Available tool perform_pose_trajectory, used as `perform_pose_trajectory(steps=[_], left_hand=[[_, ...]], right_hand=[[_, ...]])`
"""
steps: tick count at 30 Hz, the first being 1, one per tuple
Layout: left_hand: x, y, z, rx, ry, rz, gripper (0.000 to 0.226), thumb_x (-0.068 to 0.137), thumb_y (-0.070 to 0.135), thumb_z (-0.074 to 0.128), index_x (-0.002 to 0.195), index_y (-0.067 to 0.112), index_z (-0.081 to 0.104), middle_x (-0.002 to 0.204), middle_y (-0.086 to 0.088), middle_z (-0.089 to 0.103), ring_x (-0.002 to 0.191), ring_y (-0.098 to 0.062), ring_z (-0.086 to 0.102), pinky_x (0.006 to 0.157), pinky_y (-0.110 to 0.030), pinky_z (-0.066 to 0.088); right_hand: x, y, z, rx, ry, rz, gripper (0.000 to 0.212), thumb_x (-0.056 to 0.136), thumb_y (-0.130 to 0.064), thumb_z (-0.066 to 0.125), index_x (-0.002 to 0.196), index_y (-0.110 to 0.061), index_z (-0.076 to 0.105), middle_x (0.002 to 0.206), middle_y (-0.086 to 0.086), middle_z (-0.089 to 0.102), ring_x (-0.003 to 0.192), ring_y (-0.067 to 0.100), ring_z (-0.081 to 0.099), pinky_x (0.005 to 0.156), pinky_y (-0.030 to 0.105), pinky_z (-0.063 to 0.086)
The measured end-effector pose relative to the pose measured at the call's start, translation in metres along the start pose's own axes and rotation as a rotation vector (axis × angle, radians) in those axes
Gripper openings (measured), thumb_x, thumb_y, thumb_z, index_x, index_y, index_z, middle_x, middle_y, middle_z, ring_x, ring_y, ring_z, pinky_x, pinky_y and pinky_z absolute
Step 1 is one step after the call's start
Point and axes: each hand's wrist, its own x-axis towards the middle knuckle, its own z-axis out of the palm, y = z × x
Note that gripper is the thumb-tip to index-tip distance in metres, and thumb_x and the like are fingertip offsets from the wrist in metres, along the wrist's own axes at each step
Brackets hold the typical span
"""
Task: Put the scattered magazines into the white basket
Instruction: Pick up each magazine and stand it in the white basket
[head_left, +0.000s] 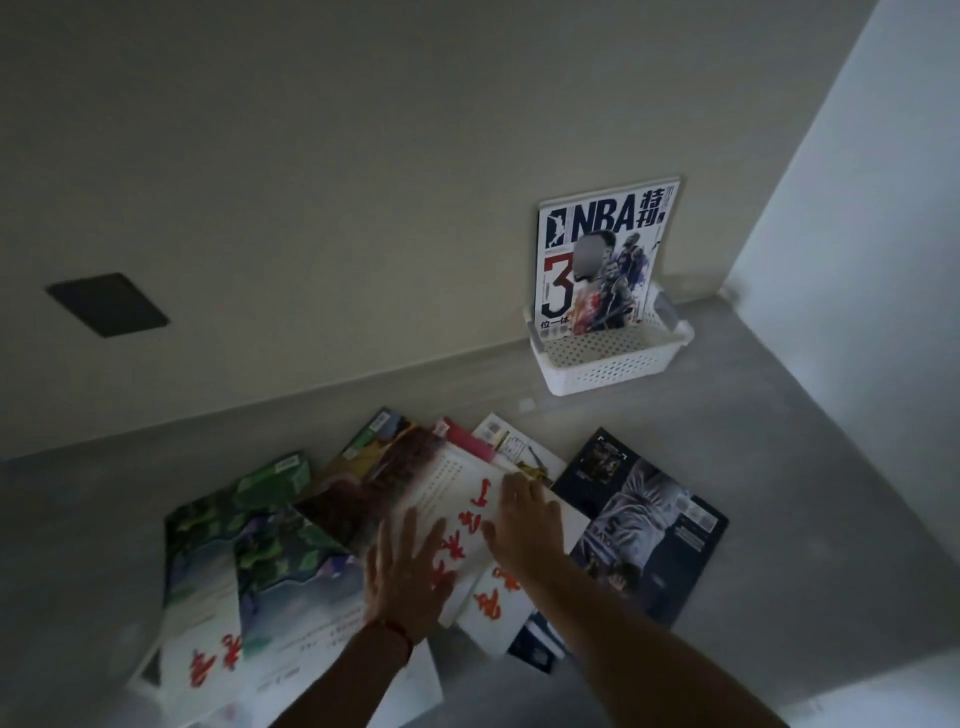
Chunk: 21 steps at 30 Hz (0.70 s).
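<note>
Several magazines lie scattered and overlapping on the grey floor. My left hand (402, 569) and my right hand (524, 517) both rest with straight, spread fingers on a white magazine with red characters (457, 499) on top of the pile. A green-covered magazine (249, 525) lies at the left, a dark basketball magazine (649, 519) at the right. The white basket (608, 361) stands against the wall at the back right. An NBA magazine (597, 260) stands upright in it, leaning on the wall.
A dark rectangular plate (106, 304) is set in the beige wall at the left. A pale wall or door panel (857, 234) closes off the right side. Bare grey floor (779, 415) lies between the pile and the basket.
</note>
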Motion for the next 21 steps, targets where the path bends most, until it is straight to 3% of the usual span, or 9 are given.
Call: perform_pose_trajectory(steps=[3,6,8,10,13,16,19,21], left_hand=[[-0.007,-0.006,-0.001,0.053,-0.004,0.056,0.073,0.093,0.064,0.039,0.155,0.044,0.005,0.168,0.001,-0.007,0.154,-0.033,-0.006,0.123,-0.051,0.009],[-0.009,-0.015,-0.006,0.05,0.019,0.117,0.065,0.092,0.063,0.043,0.151,0.046,0.022,0.166,0.004,0.009,0.152,-0.03,0.008,0.123,-0.048,0.016],[-0.002,-0.021,-0.014,0.002,0.067,0.144,0.059,0.093,0.058,0.045,0.148,0.042,0.031,0.161,0.005,0.025,0.147,-0.026,0.022,0.119,-0.043,0.025],[0.01,-0.019,-0.029,-0.092,0.132,0.163,0.062,0.095,0.047,0.05,0.152,0.029,0.03,0.157,-0.002,0.036,0.142,-0.025,0.035,0.113,-0.041,0.036],[0.03,-0.001,-0.065,-0.173,0.388,0.276,0.075,0.091,0.029,0.059,0.155,0.019,0.022,0.157,-0.017,0.03,0.14,-0.034,0.038,0.108,-0.046,0.045],[0.048,0.023,-0.107,-0.059,0.594,0.552,0.07,0.086,0.023,0.061,0.151,0.024,0.035,0.155,-0.015,0.037,0.143,-0.039,0.035,0.113,-0.061,0.034],[0.06,0.049,-0.137,-0.276,0.48,0.712,0.034,0.091,0.019,0.056,0.124,0.022,0.063,0.121,-0.012,0.07,0.114,-0.036,0.066,0.099,-0.053,0.051],[0.062,0.068,-0.154,-0.416,0.436,0.648,0.025,0.092,0.026,0.053,0.116,0.03,0.06,0.107,-0.01,0.075,0.099,-0.03,0.072,0.086,-0.044,0.057]], right_hand=[[-0.004,-0.005,0.005,0.033,0.132,0.088,0.05,0.096,-0.033,0.058,0.138,-0.013,0.04,0.141,0.013,0.045,0.133,0.028,0.041,0.105,0.04,0.043],[-0.008,0.004,-0.001,0.193,0.12,0.168,0.035,0.089,-0.026,0.065,0.119,-0.014,0.053,0.126,0.01,0.054,0.118,0.025,0.049,0.096,0.034,0.048],[-0.016,0.009,-0.008,0.436,0.06,0.145,0.03,0.085,-0.017,0.067,0.111,-0.013,0.053,0.114,0.007,0.059,0.106,0.024,0.059,0.084,0.036,0.056],[-0.029,0.01,-0.018,0.521,0.082,0.085,0.026,0.09,-0.01,0.064,0.109,-0.018,0.048,0.105,0.0,0.064,0.092,0.017,0.066,0.072,0.028,0.059],[-0.046,0.013,-0.047,0.463,0.167,-0.033,0.024,0.094,-0.01,0.065,0.113,-0.02,0.054,0.109,-0.002,0.071,0.096,0.01,0.068,0.075,0.017,0.055],[-0.051,0.025,-0.099,0.529,0.264,-0.18,0.016,0.096,-0.016,0.064,0.112,-0.018,0.062,0.102,-0.003,0.074,0.087,0.009,0.072,0.072,0.023,0.059],[-0.044,0.045,-0.151,0.612,0.319,-0.206,0.009,0.094,-0.026,0.067,0.103,-0.025,0.065,0.083,-0.007,0.074,0.068,0.004,0.072,0.058,0.024,0.058],[-0.035,0.063,-0.176,0.682,0.41,-0.181,0.013,0.091,-0.032,0.069,0.102,-0.027,0.065,0.084,-0.009,0.075,0.068,0.0,0.072,0.056,0.019,0.057]])
